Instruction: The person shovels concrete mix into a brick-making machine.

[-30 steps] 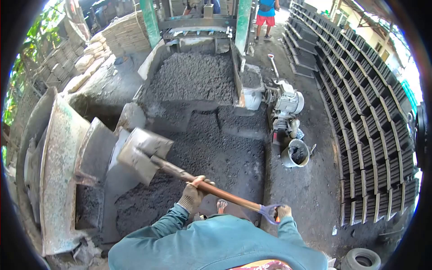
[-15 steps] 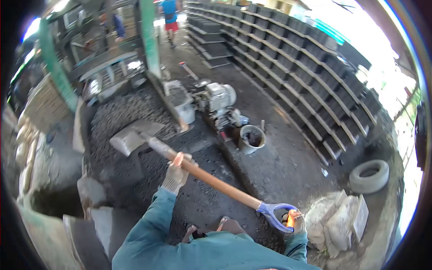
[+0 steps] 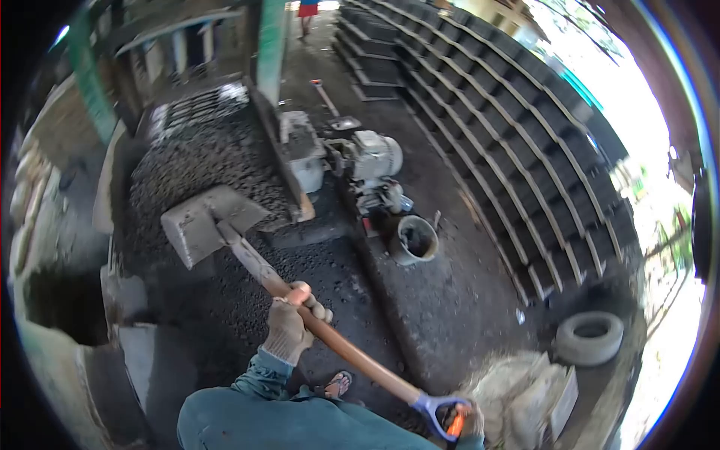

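A shovel with a wooden shaft and a blue D-shaped handle runs diagonally in front of me. My left hand, in a pale knit glove with bare fingertips, is wrapped round the shaft partway down. My right hand, also gloved, closes on the grip of the D-handle, where an orange part shows. The broad grey blade overlaps the near edge of a heap of dark, gravelly mix, its face tilted. Loose dark grit lies on the ground below the shaft.
A motor and a bucket stand along a raised ledge, near a pale container. Stacked dark blocks on boards line the right. A tyre and sacks lie at lower right. Another person is far back.
The shovel blade has moved left and its face has turned more into view. Both hands keep their grip, the right one now lower in view. The camera has tipped downward.
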Demonstrator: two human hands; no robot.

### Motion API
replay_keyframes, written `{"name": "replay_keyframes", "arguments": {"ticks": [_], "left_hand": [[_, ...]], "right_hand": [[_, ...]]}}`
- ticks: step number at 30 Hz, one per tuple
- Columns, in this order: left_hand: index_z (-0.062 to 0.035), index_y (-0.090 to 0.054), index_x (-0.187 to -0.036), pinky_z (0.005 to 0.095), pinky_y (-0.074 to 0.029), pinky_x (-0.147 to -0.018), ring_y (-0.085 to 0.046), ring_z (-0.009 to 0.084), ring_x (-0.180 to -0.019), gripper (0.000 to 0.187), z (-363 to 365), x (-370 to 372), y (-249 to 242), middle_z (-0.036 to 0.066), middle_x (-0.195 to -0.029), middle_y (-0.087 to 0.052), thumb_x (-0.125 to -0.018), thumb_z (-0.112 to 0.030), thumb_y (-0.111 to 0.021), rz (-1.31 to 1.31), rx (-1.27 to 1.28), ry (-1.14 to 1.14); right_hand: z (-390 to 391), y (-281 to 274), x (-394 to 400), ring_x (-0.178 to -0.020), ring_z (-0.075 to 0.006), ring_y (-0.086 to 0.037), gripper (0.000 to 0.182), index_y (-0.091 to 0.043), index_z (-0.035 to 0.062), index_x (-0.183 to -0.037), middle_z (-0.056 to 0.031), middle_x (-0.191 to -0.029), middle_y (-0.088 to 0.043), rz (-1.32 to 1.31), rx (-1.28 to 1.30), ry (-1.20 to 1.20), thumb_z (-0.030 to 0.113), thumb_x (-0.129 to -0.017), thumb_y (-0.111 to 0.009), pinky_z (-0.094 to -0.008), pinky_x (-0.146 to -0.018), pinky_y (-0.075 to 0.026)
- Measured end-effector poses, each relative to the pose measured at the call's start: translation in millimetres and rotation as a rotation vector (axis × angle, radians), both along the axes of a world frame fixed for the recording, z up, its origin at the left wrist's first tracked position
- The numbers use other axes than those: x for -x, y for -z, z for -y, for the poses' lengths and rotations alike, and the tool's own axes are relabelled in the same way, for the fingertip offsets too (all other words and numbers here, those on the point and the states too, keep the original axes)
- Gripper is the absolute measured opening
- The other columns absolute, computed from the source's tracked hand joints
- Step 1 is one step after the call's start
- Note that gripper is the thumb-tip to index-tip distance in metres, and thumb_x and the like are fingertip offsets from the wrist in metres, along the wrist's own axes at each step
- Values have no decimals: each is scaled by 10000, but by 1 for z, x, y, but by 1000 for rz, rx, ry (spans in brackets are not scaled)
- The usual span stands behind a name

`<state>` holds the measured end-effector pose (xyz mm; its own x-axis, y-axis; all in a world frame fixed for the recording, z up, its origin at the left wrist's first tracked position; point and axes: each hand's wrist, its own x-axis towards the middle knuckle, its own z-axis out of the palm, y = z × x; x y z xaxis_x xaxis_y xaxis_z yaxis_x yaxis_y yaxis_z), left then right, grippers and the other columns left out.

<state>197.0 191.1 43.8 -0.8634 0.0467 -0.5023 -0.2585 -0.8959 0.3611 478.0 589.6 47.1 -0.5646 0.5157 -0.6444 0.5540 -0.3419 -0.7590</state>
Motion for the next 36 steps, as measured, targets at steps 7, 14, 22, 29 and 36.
{"name": "replay_keyframes", "arguments": {"ticks": [7,14,22,29,36], "left_hand": [[-144,-619,-947,505,-528,-623,-606,255,-550,164,78,68,12,52,-716,-590,-846,-27,-671,36,-141,70],[-111,-543,-843,492,-516,-613,-555,231,-544,83,148,162,19,43,-658,-499,-885,-138,-609,-91,27,93],[-116,-506,-779,407,-494,-533,-528,226,-532,276,235,261,23,36,-621,-504,-939,-289,-648,-167,399,-75],[-106,-552,-849,468,-492,-609,-532,222,-569,146,129,129,-21,38,-706,-518,-957,-173,-625,-185,122,-61],[-101,-561,-869,523,-507,-687,-540,256,-561,71,-8,-14,11,59,-678,-497,-891,-86,-627,-162,5,234]], "right_hand": [[103,-7,79,-539,-261,-583,437,-588,32,-1216,-114,-719,-587,4,-43,131,99,-795,-681,-412,-479,-524],[191,-18,136,-530,-254,-575,456,-581,37,-1222,-110,-716,-582,-227,93,140,100,-785,-696,-391,-462,-514],[311,-43,231,-704,-206,-625,657,-495,-39,-1332,-117,-895,-631,-551,191,-181,277,-828,-773,-352,-609,-555],[150,23,138,-634,-207,-626,411,-612,2,-1139,-91,-796,-641,-383,112,-68,163,-782,-736,-336,-565,-547],[54,86,-8,-632,-218,-621,332,-633,14,-1058,-92,-796,-632,-51,201,-106,101,-747,-712,-360,-547,-550]]}}
